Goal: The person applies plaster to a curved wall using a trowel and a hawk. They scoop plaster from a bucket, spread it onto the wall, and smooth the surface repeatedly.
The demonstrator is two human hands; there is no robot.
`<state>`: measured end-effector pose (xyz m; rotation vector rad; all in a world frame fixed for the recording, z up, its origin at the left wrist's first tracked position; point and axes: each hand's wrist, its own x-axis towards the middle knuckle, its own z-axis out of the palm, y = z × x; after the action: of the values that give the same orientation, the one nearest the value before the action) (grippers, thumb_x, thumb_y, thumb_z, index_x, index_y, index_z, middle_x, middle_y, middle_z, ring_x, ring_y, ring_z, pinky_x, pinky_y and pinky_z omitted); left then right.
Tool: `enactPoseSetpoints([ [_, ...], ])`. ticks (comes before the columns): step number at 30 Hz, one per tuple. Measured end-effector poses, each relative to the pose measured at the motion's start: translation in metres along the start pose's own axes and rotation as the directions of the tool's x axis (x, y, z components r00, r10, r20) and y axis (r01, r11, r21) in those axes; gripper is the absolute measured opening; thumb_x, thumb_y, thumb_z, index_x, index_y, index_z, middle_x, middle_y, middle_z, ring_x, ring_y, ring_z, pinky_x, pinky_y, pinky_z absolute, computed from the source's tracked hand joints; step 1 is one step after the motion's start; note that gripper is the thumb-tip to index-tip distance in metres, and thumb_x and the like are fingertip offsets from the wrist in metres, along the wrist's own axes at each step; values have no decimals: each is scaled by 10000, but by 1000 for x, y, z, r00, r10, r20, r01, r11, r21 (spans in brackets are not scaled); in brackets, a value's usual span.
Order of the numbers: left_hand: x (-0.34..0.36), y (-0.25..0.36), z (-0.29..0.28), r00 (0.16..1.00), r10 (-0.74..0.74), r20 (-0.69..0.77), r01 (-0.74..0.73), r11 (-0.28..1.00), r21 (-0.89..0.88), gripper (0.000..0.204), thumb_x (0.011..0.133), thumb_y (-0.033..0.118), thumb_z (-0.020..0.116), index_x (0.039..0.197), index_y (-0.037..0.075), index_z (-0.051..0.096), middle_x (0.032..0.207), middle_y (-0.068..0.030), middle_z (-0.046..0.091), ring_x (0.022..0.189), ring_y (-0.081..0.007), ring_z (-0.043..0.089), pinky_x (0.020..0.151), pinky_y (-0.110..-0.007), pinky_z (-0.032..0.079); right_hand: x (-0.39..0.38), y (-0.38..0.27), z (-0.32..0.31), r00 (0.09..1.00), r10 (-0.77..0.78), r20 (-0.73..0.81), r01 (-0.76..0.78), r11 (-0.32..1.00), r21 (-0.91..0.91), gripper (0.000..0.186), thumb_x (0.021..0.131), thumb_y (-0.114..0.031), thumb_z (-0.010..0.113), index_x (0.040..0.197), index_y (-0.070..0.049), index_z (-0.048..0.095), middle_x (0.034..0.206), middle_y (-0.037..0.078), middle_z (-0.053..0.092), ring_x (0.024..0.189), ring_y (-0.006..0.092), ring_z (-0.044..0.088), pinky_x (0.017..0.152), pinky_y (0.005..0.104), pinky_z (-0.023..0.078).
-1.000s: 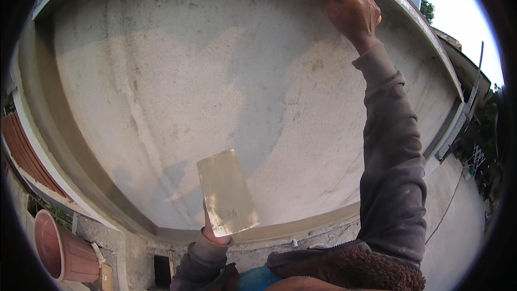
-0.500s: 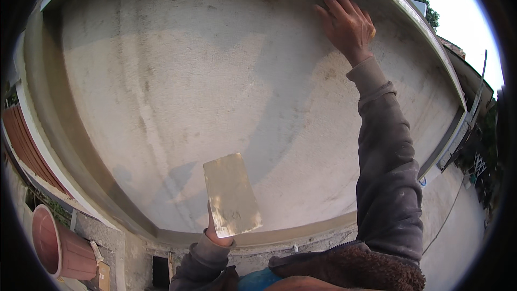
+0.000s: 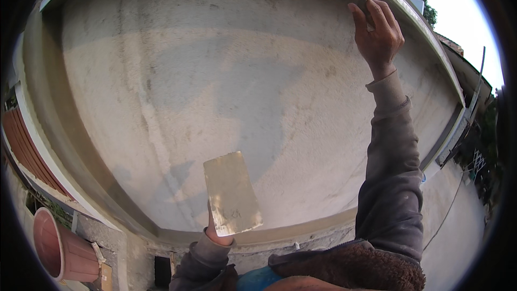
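A wide wall [image 3: 215,108] with a pale, rough plaster coat fills most of the view. High on its right side, my right hand [image 3: 381,37] is closed around the dark handle of a plastering trowel [image 3: 365,1]. The trowel's blade is seen nearly edge-on beside the wall's upper border, so most of it is hidden. Low and left of centre, my left hand [image 3: 217,238] holds a flat rectangular plasterer's hawk [image 3: 232,191] from behind. The hawk's face is greyish and smeared, with bright worn patches. My left fingers are mostly hidden behind it.
A projecting rim [image 3: 425,29] frames the wall at the top and right. A ledge [image 3: 307,231] runs along its foot. A reddish-brown plastic bucket [image 3: 78,256] lies tilted at the lower left. Paved ground [image 3: 458,226] and a thin cable are on the right.
My right hand has moved right with the trowel, from the wall's top toward its upper right border, and the wrist has turned. The left hand and hawk have hardly moved.
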<state>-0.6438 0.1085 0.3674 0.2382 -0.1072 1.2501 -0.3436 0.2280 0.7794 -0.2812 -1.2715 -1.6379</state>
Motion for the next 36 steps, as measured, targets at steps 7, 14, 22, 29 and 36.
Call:
enactPoseSetpoints([
  [7, 2, -7, 6, 999, -16, 34, 17, 1000, -11, 411, 1035, 280, 521, 1383, 64, 485, 1279, -120, 598, 1071, -278, 652, 868, -431, 596, -17, 18, -3, 974, -30, 223, 62, 988, -139, 212, 846, -338, 777, 969, -171, 729, 867, -66, 691, 714, 102, 659, 576, 257, 483],
  [14, -4, -17, 1, 998, -9, -59, 11, 999, 30, 456, 1011, 362, 547, 1366, 79, 510, 1263, -98, 622, 1106, -291, 648, 909, -464, 577, -23, 24, -31, 999, 44, 23, -41, 995, -92, 273, 859, -379, 774, 983, -139, 729, 853, -40, 685, 672, 91, 657, 529, 248, 454],
  [22, 31, -11, -2, 994, -20, 109, 11, 997, 77, 409, 1024, 234, 547, 1392, 71, 477, 1276, -104, 601, 1085, -255, 647, 848, -371, 602, -79, -130, -165, 201, -94, 975, -874, -467, 135, 485, 1071, -427, 415, 994, -1, 634, 756, 35, 589, 599, 108, 581, 559, 278, 497],
  [29, 30, -15, 32, 966, 226, 124, -258, 852, 456, 512, 1022, 337, 552, 1446, 79, 425, 1371, -105, 551, 1196, -252, 603, 947, -410, 571, -94, -177, -180, -9, -613, 790, -866, -391, -313, 497, 1087, -448, 357, 991, -37, 618, 741, 2, 528, 570, 81, 506, 570, 249, 463],
  [36, 40, 13, 2, 929, 213, 304, -269, 950, 157, 493, 1015, 308, 556, 1416, 47, 438, 1379, -147, 529, 1219, -271, 591, 946, -417, 583, -134, -112, -237, -282, -455, 845, -933, -77, -353, 480, 1053, -433, 476, 922, -13, 668, 722, 17, 559, 553, 98, 502, 556, 257, 419],
])
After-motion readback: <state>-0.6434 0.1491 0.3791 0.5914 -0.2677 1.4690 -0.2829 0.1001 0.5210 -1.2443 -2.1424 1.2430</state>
